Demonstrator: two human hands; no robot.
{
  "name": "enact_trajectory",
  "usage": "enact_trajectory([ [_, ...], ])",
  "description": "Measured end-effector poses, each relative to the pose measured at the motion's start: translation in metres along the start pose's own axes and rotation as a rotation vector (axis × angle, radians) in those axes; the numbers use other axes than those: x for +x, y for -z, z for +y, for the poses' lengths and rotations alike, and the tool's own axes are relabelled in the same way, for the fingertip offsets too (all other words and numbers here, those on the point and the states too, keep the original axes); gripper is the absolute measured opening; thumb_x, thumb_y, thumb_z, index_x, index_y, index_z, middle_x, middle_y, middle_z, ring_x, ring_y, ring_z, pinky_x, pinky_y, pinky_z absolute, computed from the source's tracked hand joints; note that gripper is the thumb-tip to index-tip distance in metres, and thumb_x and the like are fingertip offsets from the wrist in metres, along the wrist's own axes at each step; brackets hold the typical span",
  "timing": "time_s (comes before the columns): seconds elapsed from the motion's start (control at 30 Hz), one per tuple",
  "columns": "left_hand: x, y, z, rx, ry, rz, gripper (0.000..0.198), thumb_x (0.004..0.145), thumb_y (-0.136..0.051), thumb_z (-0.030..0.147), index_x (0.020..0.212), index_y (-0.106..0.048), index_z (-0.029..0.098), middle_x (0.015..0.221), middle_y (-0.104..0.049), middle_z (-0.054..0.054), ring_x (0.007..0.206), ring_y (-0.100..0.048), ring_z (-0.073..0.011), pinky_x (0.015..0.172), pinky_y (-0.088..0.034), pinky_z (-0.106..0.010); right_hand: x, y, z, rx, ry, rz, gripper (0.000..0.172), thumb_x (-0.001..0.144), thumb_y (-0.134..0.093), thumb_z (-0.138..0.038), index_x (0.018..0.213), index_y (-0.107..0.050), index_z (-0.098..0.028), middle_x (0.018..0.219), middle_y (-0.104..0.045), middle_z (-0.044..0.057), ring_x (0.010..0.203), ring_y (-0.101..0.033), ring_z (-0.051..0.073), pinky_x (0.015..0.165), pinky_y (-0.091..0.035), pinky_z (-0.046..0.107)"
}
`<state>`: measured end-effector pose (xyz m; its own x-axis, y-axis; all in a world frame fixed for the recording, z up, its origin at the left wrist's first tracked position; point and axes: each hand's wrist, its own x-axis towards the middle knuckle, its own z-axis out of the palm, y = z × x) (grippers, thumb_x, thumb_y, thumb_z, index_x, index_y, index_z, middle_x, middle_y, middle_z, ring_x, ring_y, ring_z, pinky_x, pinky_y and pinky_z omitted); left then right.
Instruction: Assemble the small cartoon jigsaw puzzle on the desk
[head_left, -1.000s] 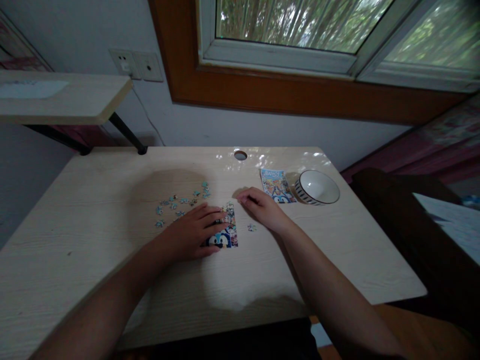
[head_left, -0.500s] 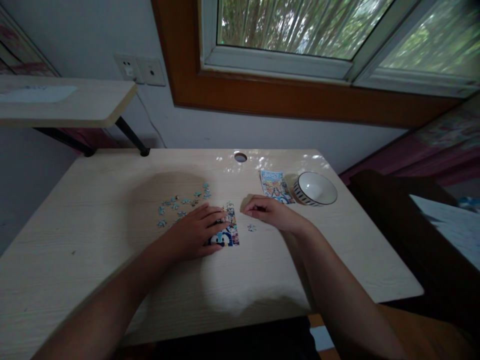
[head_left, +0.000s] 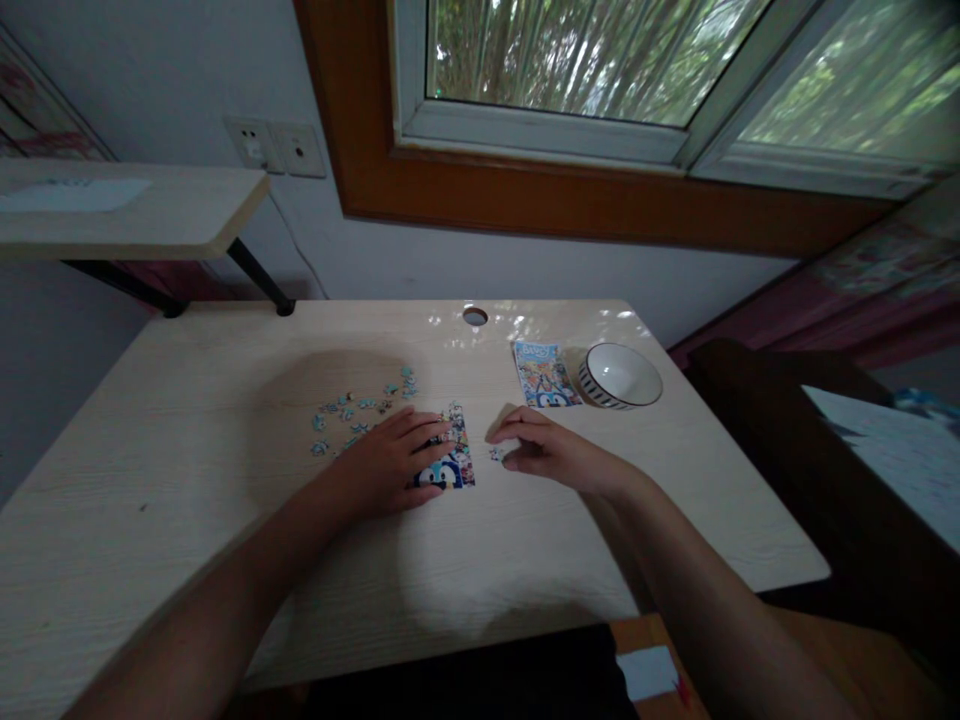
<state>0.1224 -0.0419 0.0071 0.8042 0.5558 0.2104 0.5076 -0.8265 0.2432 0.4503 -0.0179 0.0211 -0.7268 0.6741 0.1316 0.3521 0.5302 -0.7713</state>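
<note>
My left hand (head_left: 390, 465) lies flat, fingers stretched, on a partly built colourful jigsaw (head_left: 452, 462) in the middle of the pale wooden desk (head_left: 187, 400). My right hand (head_left: 544, 450) rests just right of the jigsaw with fingers curled, its fingertips at a small loose puzzle piece (head_left: 496, 454); whether it grips the piece I cannot tell. Several loose blue pieces (head_left: 360, 405) are scattered behind my left hand.
A printed picture card (head_left: 544, 373) lies behind my right hand, next to a white striped bowl (head_left: 619, 376). A cable hole (head_left: 475, 317) is at the desk's back edge. A side shelf (head_left: 135, 205) stands at the left, a dark chair (head_left: 810, 450) at the right.
My right hand has drawn back toward me from near the picture card and come down onto the single loose piece right of the jigsaw. My left hand has stayed on the jigsaw.
</note>
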Motion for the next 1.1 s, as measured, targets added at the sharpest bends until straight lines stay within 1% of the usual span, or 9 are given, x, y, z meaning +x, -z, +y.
enact_trajectory([
  [0.07, 0.000, 0.000, 0.000, 0.009, -0.006, -0.007, 0.059, 0.098, -0.069, 0.045, 0.150, -0.056, 0.021, 0.156, -0.054, -0.015, 0.146, -0.046, -0.0344, 0.125, -0.032, -0.058, -0.003, -0.005, 0.001, -0.024, -0.002, 0.056, 0.027, 0.095, -0.073, -0.023, 0.121, -0.074, -0.029, 0.114, -0.066, 0.007, 0.111, -0.064, 0.022, 0.103, -0.054, 0.042],
  [0.23, 0.000, 0.001, 0.000, -0.011, -0.009, -0.003, 0.062, 0.096, -0.071, 0.044, 0.152, -0.054, 0.022, 0.155, -0.055, -0.014, 0.146, -0.047, -0.0332, 0.126, -0.033, -0.056, -0.005, -0.019, 0.005, -0.055, -0.016, 0.193, 0.017, 0.099, -0.068, -0.025, 0.114, -0.074, -0.027, 0.111, -0.069, 0.009, 0.107, -0.065, 0.023, 0.096, -0.055, 0.042],
  [0.37, 0.000, 0.002, 0.001, -0.023, 0.002, 0.003, 0.059, 0.096, -0.071, 0.044, 0.150, -0.057, 0.023, 0.154, -0.056, -0.013, 0.145, -0.048, -0.0328, 0.126, -0.033, -0.055, -0.004, -0.026, 0.005, -0.102, -0.039, 0.260, 0.010, 0.100, -0.067, -0.023, 0.106, -0.075, -0.025, 0.105, -0.070, 0.008, 0.103, -0.065, 0.024, 0.093, -0.056, 0.041],
  [0.6, 0.000, 0.003, 0.001, -0.006, -0.002, -0.008, 0.058, 0.097, -0.069, 0.046, 0.150, -0.057, 0.024, 0.153, -0.058, -0.012, 0.144, -0.050, -0.0316, 0.127, -0.032, -0.053, -0.006, -0.036, 0.008, -0.171, -0.090, 0.372, 0.022, 0.099, -0.066, -0.020, 0.120, -0.072, -0.024, 0.109, -0.069, 0.010, 0.103, -0.067, 0.025, 0.095, -0.057, 0.044],
  [0.73, 0.001, 0.005, -0.001, 0.009, -0.002, -0.018, 0.058, 0.099, -0.067, 0.050, 0.150, -0.056, 0.027, 0.155, -0.056, -0.011, 0.146, -0.047, -0.0319, 0.127, -0.033, -0.053, -0.007, -0.037, 0.003, -0.216, -0.105, 0.414, 0.028, 0.101, -0.061, -0.019, 0.127, -0.070, -0.024, 0.107, -0.069, 0.011, 0.102, -0.067, 0.026, 0.094, -0.058, 0.044],
  [0.8, 0.001, 0.007, -0.004, 0.011, -0.018, -0.005, 0.057, 0.100, -0.066, 0.050, 0.151, -0.055, 0.027, 0.155, -0.056, -0.010, 0.148, -0.045, -0.0315, 0.126, -0.034, -0.053, -0.008, -0.037, 0.000, -0.221, -0.103, 0.420, 0.027, 0.102, -0.059, -0.018, 0.126, -0.069, -0.024, 0.107, -0.069, 0.011, 0.102, -0.067, 0.026, 0.093, -0.058, 0.043],
  [0.9, -0.001, 0.013, -0.013, 0.039, -0.026, 0.026, 0.050, 0.103, -0.062, 0.044, 0.150, -0.055, 0.027, 0.153, -0.058, -0.008, 0.149, -0.045, -0.0305, 0.126, -0.036, -0.053, -0.008, -0.037, -0.001, -0.227, -0.086, 0.417, 0.026, 0.100, -0.061, -0.018, 0.124, -0.070, -0.024, 0.109, -0.068, 0.011, 0.103, -0.067, 0.026, 0.094, -0.058, 0.044],
  [0.97, -0.003, 0.019, -0.021, 0.066, 0.003, 0.051, 0.045, 0.105, -0.060, 0.038, 0.148, -0.057, 0.026, 0.152, -0.060, -0.009, 0.147, -0.048, -0.0297, 0.125, -0.038, -0.052, -0.007, -0.039, 0.002, -0.245, -0.069, 0.414, 0.028, 0.098, -0.063, -0.019, 0.125, -0.069, -0.025, 0.109, -0.067, 0.011, 0.101, -0.066, 0.026, 0.092, -0.058, 0.044],
  [1.1, -0.008, 0.029, -0.041, 0.080, 0.097, 0.165, 0.037, 0.106, -0.057, 0.034, 0.141, -0.063, 0.023, 0.146, -0.064, -0.010, 0.142, -0.052, -0.0289, 0.120, -0.044, -0.050, -0.006, -0.042, 0.008, -0.298, -0.052, 0.401, 0.026, 0.098, -0.067, -0.021, 0.123, -0.071, -0.025, 0.106, -0.065, 0.010, 0.098, -0.065, 0.026, 0.089, -0.058, 0.044],
])
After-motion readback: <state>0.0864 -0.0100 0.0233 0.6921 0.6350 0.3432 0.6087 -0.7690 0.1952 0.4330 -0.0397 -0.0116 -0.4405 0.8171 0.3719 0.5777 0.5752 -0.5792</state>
